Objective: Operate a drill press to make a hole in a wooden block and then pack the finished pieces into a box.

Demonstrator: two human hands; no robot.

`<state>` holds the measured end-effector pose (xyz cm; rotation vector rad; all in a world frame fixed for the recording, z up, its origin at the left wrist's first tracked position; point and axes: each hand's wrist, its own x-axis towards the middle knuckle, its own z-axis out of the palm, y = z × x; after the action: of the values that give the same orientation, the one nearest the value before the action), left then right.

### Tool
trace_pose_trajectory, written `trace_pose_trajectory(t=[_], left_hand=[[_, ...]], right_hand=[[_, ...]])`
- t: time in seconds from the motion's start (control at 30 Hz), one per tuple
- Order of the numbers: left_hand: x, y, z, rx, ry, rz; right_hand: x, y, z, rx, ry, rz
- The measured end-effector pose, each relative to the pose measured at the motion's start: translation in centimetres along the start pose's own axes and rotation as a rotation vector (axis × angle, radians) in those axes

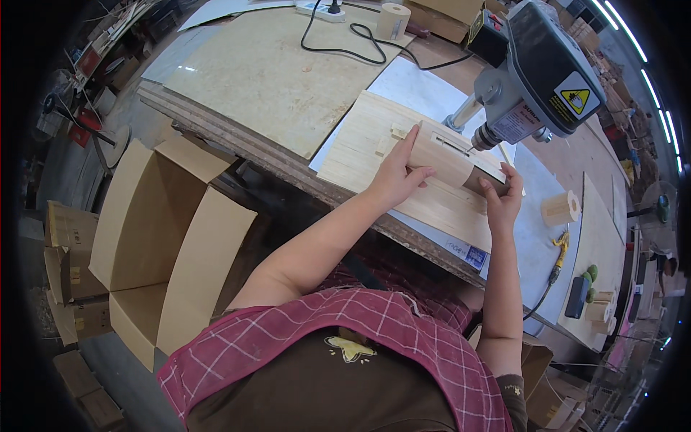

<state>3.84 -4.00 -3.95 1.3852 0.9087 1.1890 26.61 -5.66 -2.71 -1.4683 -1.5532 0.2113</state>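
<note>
A pale wooden block (444, 160) with a rounded face and a long narrow slot lies on a light wooden board (352, 147) under the drill press (533, 79). My left hand (398, 173) grips its left end, with the thumb across the near face. At the other end, beside a darker section, my right hand (504, 196) pinches it between thumb and fingers. The drill's chuck (485, 137) hangs just above and behind the slot. Small wooden stops (398, 134) sit on the board by my left fingers. The block's far underside is hidden.
Right of my right hand stands a wooden cylinder (560, 209), with a yellow-tipped cabled tool (558, 255) nearby. A black cable (345, 50) curls over the bench toward a power strip (320, 11). An open cardboard box (155, 223) stands left of the bench edge.
</note>
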Motion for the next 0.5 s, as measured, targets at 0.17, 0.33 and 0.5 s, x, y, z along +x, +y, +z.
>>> trace_pose_trajectory(t=[0.17, 0.33, 0.5], left_hand=[[0.1, -0.4, 0.3, -0.018, 0.008, 0.018], [0.1, -0.6, 0.4, -0.022, 0.038, 0.01], [0.2, -0.4, 0.1, -0.049, 0.012, -0.009]], right_hand=[[-0.2, -0.2, -0.4, 0.081, -0.048, 0.116], [0.7, -0.7, -2.1, 0.141, -0.127, 0.135], [7.5, -4.5, -7.5, 0.017, 0.106, -0.107]])
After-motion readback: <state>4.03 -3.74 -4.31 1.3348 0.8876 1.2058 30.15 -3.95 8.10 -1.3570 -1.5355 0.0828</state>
